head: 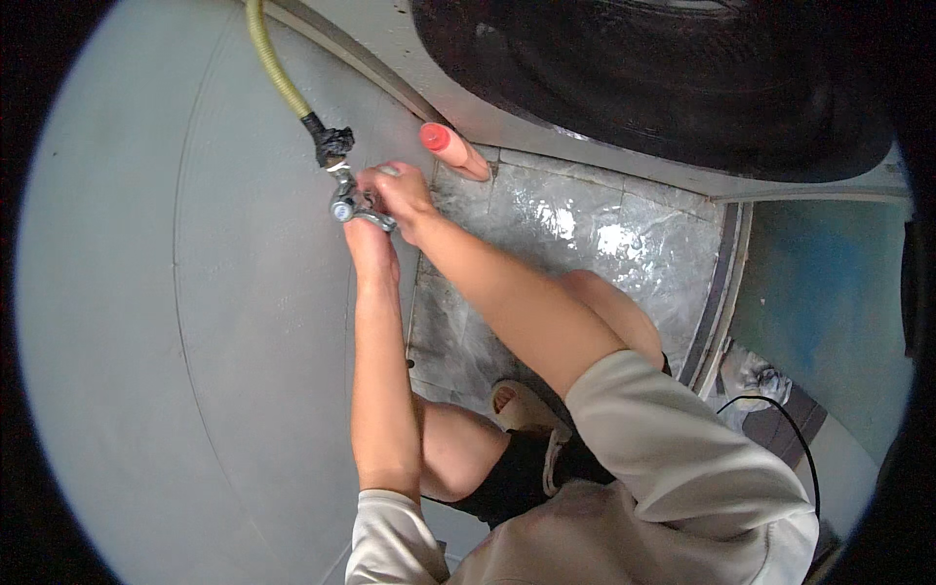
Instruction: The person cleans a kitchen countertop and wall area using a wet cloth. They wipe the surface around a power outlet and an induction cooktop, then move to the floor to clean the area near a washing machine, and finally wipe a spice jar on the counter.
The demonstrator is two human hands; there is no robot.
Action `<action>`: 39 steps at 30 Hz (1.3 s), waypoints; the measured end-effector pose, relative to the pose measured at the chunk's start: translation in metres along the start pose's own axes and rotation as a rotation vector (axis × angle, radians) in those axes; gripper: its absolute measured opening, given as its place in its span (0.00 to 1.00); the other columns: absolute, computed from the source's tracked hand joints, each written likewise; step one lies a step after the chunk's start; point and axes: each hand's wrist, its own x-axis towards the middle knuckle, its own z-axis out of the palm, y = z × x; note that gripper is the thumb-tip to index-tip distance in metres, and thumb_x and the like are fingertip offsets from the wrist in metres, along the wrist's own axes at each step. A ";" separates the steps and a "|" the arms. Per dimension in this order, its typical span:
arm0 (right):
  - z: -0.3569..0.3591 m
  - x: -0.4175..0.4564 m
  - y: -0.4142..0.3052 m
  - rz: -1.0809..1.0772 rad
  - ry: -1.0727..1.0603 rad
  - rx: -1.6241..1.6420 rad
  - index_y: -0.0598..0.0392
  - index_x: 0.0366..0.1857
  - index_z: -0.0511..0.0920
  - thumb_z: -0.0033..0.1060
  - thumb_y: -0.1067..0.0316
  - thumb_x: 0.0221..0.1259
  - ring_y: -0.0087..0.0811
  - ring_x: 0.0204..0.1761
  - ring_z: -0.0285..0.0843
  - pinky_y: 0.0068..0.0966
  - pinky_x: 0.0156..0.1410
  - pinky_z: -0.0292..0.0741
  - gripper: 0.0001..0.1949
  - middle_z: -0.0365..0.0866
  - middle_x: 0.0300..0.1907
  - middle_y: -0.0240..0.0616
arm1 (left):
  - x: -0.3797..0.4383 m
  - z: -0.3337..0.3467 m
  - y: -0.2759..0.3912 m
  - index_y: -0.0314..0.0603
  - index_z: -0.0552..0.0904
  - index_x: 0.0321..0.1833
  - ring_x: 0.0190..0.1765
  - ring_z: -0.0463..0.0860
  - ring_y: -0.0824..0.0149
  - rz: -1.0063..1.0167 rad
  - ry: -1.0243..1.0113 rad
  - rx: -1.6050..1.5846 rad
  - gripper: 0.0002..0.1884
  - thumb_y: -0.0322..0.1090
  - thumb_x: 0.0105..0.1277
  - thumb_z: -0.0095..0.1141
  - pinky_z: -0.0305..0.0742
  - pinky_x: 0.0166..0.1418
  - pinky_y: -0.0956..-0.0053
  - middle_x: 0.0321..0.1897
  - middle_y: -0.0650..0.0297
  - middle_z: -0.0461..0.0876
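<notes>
A chrome tap (pixel 342 210) with a lever handle juts from the grey wall. A yellow ribbed hose (pixel 278 66) runs down to it, joined by a fitting wrapped in black tape (pixel 333 142). My left hand (pixel 371 245) reaches up beneath the tap, which hides its fingers. Close beside the tap's right side is my right hand (pixel 398 194), its fingers bent toward the left hand. Whether either hand grips something is hidden. Just beyond my right hand, a pink bottle with a red cap (pixel 457 152) stands in the floor corner.
Grey marbled floor tiles (pixel 570 219) look wet and shiny. A large dark rounded surface (pixel 658 88) lies at the top, set in a pale panel. On the right runs a raised threshold (pixel 716 292), with a black cable (pixel 793 424) past it. My sandalled foot (pixel 523 406) is below.
</notes>
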 end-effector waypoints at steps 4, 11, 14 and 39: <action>0.008 0.000 0.006 -0.011 0.074 -0.130 0.59 0.21 0.81 0.65 0.62 0.53 0.24 0.24 0.75 0.28 0.29 0.70 0.11 0.82 0.24 0.36 | 0.005 0.000 -0.007 0.44 0.74 0.59 0.55 0.78 0.63 -0.033 0.007 -0.166 0.19 0.49 0.77 0.45 0.73 0.60 0.65 0.51 0.63 0.78; 0.000 0.036 0.040 -0.064 0.124 -0.293 0.68 0.29 0.83 0.59 0.50 0.51 0.55 0.43 0.86 0.42 0.50 0.78 0.23 0.84 0.33 0.62 | 0.021 0.001 -0.022 0.45 0.76 0.50 0.49 0.79 0.66 0.033 0.068 -0.173 0.12 0.44 0.75 0.47 0.74 0.52 0.68 0.46 0.64 0.77; -0.001 0.019 0.027 -0.055 0.134 -0.437 0.66 0.29 0.84 0.56 0.51 0.54 0.55 0.44 0.85 0.43 0.50 0.78 0.22 0.84 0.34 0.62 | 0.016 0.004 -0.021 0.43 0.76 0.52 0.50 0.78 0.66 0.044 0.128 -0.167 0.13 0.44 0.75 0.47 0.75 0.52 0.68 0.47 0.63 0.77; -0.025 0.011 0.012 -0.343 0.062 -0.308 0.63 0.52 0.79 0.44 0.57 0.74 0.39 0.49 0.80 0.33 0.59 0.73 0.19 0.83 0.45 0.48 | 0.009 0.010 0.005 0.46 0.78 0.53 0.43 0.83 0.67 -0.182 0.022 -0.137 0.26 0.61 0.73 0.42 0.80 0.43 0.64 0.39 0.65 0.82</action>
